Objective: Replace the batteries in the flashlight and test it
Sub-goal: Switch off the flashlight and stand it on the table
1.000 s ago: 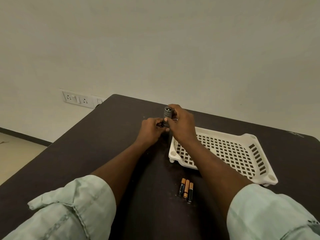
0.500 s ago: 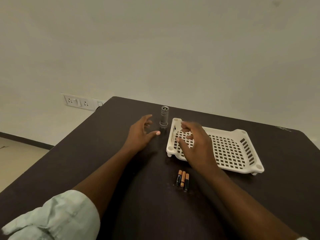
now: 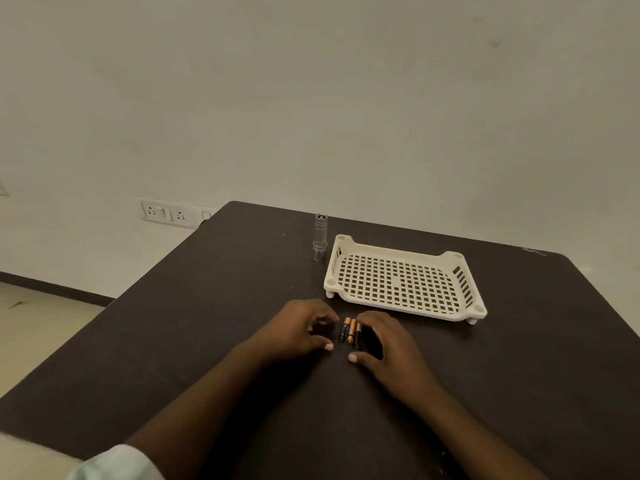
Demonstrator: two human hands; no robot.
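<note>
— Table [image 3: 173,341], dark, filling the near and middle ground. Anything on it besides the task's things?

— White slotted tray [image 3: 464,289] at far right, nothing lying in it. Silver flashlight [image 3: 319,237] just left of the tray's far-left corner, standing upright on one end, well apart from both hands.

— And the hands?

— Left hand [image 3: 298,332] and right hand [image 3: 391,344] resting low on the table, near centre, curled inward toward each other. Both loosely cupped, gripping nothing.

— Batteries?

— Three batteries [image 3: 350,330] lying side by side between the two hands, touching or nearly so. Long axes running near to far, tilted slightly, copper ends toward the far side.

— Which hand closer?

— Right, by a hair: right fingertips [image 3: 362,318] just beside the rightmost cell, perhaps touching; hard to tell. Left fingertips [image 3: 329,318] near the leftmost cell, with a small gap. Thumbs below the near ends.

— So the coming move?

— Likely a pinch across a cell's short width, from either side. Then a carry far and slightly left, toward the flashlight.
</note>
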